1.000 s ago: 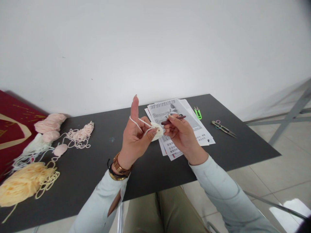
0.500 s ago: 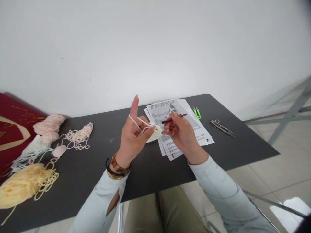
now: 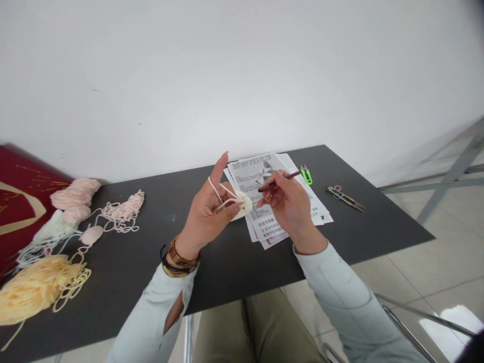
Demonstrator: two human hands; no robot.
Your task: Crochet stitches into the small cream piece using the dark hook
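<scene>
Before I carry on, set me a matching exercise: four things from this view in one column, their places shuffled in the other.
Things:
1. cream piece
2. slim dark tool
3. green snips
4. yellow yarn

Places:
A. at the left end of the dark table
B. held in the right hand
C. beside the printed sheets, on their right
D. pinched in the left hand

Right pairs: 1-D, 2-B, 3-C, 4-A
</scene>
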